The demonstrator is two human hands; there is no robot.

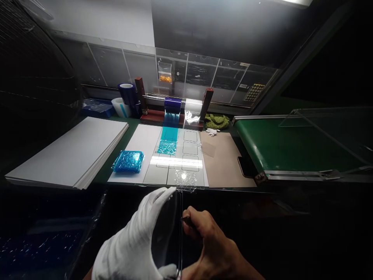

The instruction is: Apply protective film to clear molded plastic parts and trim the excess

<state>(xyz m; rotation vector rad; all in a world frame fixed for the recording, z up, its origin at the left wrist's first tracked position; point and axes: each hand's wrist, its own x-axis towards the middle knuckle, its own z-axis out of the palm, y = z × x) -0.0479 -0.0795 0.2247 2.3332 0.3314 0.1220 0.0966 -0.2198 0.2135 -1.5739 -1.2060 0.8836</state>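
In front of the bench edge, my left hand (131, 237), in a white glove, grips a thin clear panel (166, 229) by opposite edges between fingers and thumb. The panel is tilted nearly edge-on, its rim running upright between my hands. My bare right hand (210, 241) is closed around a small dark pointed tool (188, 221), most of it hidden in the fist. The tool's tip is close to the panel's edge; I cannot tell whether they touch. Above my hands, a piece of crinkled clear film (185, 179) hangs over the bench edge.
A wooden stand (206, 103) holds a blue film roll (172, 105) and a clear film roll (193, 105). Leftward are a stack of blue-filmed pieces (128, 161) and white sheets (70, 151). A phone (247, 166) and a green conveyor belt (291, 144) are at right.
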